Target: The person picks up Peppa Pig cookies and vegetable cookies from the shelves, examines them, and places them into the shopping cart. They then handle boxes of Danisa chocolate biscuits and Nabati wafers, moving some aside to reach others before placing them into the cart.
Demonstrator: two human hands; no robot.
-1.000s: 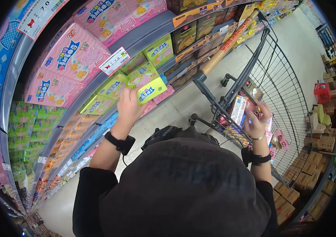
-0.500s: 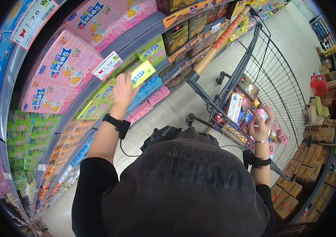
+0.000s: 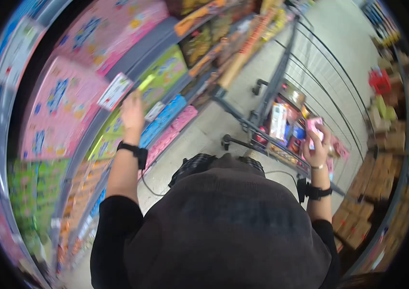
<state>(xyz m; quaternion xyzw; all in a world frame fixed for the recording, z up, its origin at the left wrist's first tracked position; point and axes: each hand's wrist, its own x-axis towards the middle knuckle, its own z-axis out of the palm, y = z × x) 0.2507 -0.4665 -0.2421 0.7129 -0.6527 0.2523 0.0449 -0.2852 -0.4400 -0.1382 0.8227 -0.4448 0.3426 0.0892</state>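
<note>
At ten o'clock the left hand (image 3: 132, 113) is at the shelf (image 3: 142, 50) – a yellow-green box (image 3: 145, 83) at its one o'clock, whether gripped I cannot tell. At three o'clock the right hand (image 3: 316, 146) pinches a pink packet (image 3: 314, 128) – over the cart (image 3: 237, 68).

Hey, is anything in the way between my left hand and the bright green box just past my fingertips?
Nothing visible: the left hand is right at the near end of the green box. The price tag sits to the left, not between them. Blur hides whether they touch.
</note>
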